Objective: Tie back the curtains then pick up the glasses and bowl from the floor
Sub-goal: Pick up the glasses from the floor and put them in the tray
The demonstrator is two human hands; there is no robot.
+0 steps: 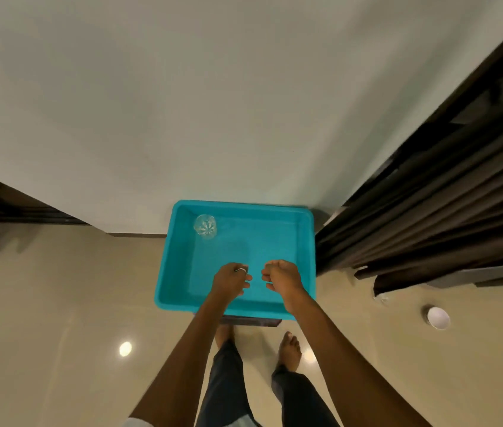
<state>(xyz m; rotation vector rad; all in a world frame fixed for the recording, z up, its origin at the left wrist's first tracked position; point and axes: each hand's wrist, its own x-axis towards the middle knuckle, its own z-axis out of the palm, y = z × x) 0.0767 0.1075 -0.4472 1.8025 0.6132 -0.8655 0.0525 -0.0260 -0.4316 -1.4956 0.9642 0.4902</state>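
A clear glass (205,227) stands in the far left corner of a teal plastic tub (164,272). My left hand (231,280), with a ring on one finger, and my right hand (281,277) hover side by side over the tub's near half. Their fingers are loosely curled and hold nothing. A white bowl (438,317) sits on the floor to the right. The dark brown curtain (444,211) hangs in folds at the right, its hem reaching the floor. A faint clear object (381,298), possibly a glass, lies by the hem.
The tub rests on a low dark stand (250,321) against the pale wall (213,118). My bare feet (288,349) stand on the glossy beige tiles just before it. A dark wooden piece (3,204) runs along the left.
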